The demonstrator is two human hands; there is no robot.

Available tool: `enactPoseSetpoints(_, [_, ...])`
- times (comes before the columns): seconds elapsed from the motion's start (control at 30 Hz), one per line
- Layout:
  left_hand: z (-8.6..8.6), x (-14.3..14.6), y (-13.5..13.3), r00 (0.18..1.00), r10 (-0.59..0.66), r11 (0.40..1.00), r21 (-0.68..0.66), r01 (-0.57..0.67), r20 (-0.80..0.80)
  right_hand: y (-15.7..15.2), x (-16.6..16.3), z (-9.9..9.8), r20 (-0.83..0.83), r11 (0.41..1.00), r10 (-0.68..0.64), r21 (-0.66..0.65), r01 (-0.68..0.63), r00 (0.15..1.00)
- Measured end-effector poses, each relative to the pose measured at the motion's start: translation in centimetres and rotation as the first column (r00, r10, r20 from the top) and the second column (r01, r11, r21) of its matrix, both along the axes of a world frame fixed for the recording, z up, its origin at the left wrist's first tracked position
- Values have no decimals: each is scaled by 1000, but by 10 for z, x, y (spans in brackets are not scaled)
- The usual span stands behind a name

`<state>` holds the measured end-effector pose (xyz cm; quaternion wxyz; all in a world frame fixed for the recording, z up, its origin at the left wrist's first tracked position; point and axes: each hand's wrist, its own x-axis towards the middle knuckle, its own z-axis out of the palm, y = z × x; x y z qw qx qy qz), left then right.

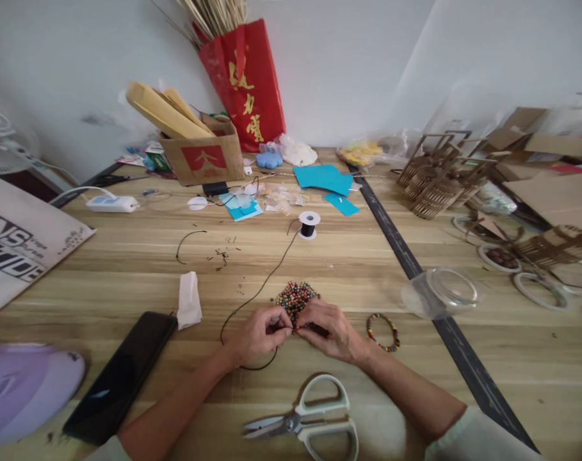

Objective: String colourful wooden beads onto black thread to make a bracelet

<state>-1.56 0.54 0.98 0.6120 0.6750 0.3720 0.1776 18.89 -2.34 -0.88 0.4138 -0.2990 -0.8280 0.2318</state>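
Observation:
A heap of small multicoloured beads (295,296) lies on the wooden table, just beyond my hands. My left hand (264,331) pinches the black cord (233,312) near its end. That cord loops out to the left and runs back to a white spool (308,225) wound with black. Fingertips of my right hand (330,328) meet the left ones, closed on a small reddish bead (297,330), mostly hidden by the fingers. To the right rests a beaded bracelet (383,332). Scissors (310,419) lie with blades apart in front of me.
At left are a black phone (122,374), a folded tissue (189,299) and a purple-white object (29,390). A clear plastic jar (442,292) lies at right, near small woven baskets (429,182). A cardboard box (204,153) and red bag (245,83) stand at the back.

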Motion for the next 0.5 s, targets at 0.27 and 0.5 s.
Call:
enactPoseSetpoints(0.27, [-1, -1, 0, 999, -25, 990, 136, 30, -39, 0, 1, 1, 28, 1000, 25, -11, -25, 999])
enactPoseSetpoints(0.5, [0, -1, 0, 998, -60, 994, 96, 62, -17, -1, 2, 0, 78, 999, 38, 20, -40, 996])
